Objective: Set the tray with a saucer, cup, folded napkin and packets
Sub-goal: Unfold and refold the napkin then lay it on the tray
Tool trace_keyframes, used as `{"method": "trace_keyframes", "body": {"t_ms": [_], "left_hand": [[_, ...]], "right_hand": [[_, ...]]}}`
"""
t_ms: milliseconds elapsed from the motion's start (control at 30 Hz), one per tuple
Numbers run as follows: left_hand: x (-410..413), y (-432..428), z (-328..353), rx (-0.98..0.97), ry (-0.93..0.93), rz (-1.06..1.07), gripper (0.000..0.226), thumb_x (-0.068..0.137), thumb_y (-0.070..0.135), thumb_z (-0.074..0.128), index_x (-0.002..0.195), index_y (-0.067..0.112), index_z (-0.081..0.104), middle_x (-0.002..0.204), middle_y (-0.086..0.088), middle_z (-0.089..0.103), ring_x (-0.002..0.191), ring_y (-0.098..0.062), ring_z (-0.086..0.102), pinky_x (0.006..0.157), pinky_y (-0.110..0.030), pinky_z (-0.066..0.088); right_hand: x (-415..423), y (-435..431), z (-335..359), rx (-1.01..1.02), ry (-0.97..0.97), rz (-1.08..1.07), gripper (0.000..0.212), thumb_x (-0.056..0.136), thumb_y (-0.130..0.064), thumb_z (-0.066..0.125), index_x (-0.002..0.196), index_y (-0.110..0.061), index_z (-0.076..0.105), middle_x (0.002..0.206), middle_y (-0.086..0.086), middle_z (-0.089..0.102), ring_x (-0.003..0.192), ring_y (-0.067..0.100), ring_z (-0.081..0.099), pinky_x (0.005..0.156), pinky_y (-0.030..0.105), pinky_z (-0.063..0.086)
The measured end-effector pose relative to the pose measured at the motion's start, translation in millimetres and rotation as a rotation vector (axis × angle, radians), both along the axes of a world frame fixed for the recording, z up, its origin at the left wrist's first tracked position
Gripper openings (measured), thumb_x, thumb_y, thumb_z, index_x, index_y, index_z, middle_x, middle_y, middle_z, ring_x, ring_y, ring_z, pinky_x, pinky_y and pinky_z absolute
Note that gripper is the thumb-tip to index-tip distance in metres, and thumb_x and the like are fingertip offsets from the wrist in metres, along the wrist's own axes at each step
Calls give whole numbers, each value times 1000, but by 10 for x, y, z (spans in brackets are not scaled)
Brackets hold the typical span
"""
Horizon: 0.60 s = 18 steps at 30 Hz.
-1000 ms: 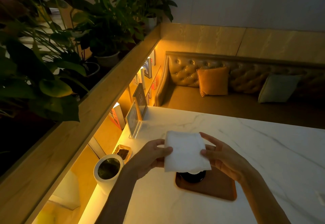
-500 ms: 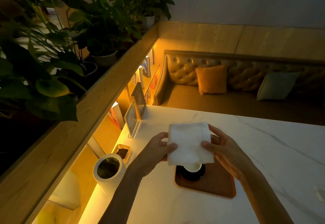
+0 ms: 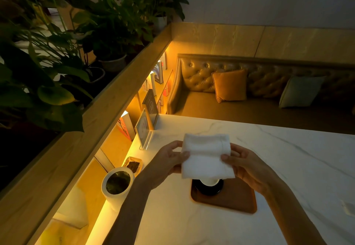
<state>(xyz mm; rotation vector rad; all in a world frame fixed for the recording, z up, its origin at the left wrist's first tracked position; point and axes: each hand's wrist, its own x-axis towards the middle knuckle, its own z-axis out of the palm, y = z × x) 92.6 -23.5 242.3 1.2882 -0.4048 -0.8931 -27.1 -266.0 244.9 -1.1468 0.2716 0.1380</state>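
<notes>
Head view: left hand [image 3: 165, 162] is pinching the napkin's left edge, thumb on the near face, fingers curled behind. Napkin [image 3: 205, 156] is hanging in the air between both hands, over the near-left part of the table [image 3: 278, 148], directly above the cup. Right hand [image 3: 245, 166] is pinching the right edge the same way, thumb in front, other fingers wrapped behind. Below the cloth, the white cup [image 3: 209, 181] is sitting on the dark saucer [image 3: 209, 190] at the left end of the tray [image 3: 230, 199]. The tray's right half is showing bare wood, no packets on it. A pale thing [image 3: 347, 208] at the table's right edge is too blurred to call.

Step in hand, judging: folding the napkin, mid-fold. To do it well:
- keeping both pinches level so the edges are lining up
- bringing the top over square and pressing the crease before letting go
- setting it on the tray's free right half, keeping the hem off the cup, which looks easy to tip

Versus 1 s ago: napkin is riding higher in frame and looking shorter, with a fold line now across its upper part. Both grips are staying the same. Cup, saucer and tray aren't shifting.
</notes>
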Motion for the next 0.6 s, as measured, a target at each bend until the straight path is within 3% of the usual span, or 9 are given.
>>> {"method": "trace_keyframes", "body": {"t_ms": [133, 200, 267, 367, 500, 600], "left_hand": [[6, -3, -2, -75, 84, -1, 35, 86, 37, 69, 115, 18, 67, 115, -10, 72, 107, -31, 70, 81, -40, 60], [-12, -32, 5, -172, 260, 27, 51, 80, 56, 66, 109, 14, 71, 112, -14, 72, 104, -32, 70, 82, -44, 59], [-48, -70, -1, -195, 401, 22, 75, 76, 73, 52, 120, 13, 67, 121, -16, 69, 111, -35, 67, 88, -48, 57], [-139, -158, -12, -138, 405, -97, 82, 72, 81, 39, 125, 25, 66, 132, -9, 65, 123, -31, 61, 95, -50, 54], [-214, -284, 67, -42, 185, -131, 52, 78, 57, 71, 120, 27, 68, 124, -4, 70, 115, -23, 67, 87, -35, 58], [-212, -353, 11, -66, 160, -84, 48, 86, 41, 70, 127, 19, 61, 128, -9, 67, 120, -28, 64, 92, -40, 57]], "right_hand": [[16, 20, 79, -80, 21, -53, 43, 82, -10, 65, 125, -13, 59, 118, 12, 70, 106, 29, 68, 73, 34, 59], [52, -16, 202, -164, 20, -35, 40, 83, -16, 64, 124, -18, 61, 114, 7, 71, 102, 26, 70, 73, 31, 59], [114, -63, 387, -276, 26, 54, 37, 83, -24, 66, 120, -25, 65, 112, 5, 71, 101, 25, 69, 74, 30, 58], [289, -64, 669, -490, 31, 219, 37, 77, -33, 67, 114, -28, 68, 105, 1, 68, 95, 18, 68, 71, 24, 56], [496, -63, 789, -586, -27, 320, 30, 89, -36, 59, 118, -29, 66, 112, 0, 67, 97, 15, 68, 74, 25, 57], [452, -177, 513, -297, 56, 172, 51, 90, -57, 46, 125, -23, 61, 121, 11, 65, 105, 28, 67, 81, 38, 58]]}}
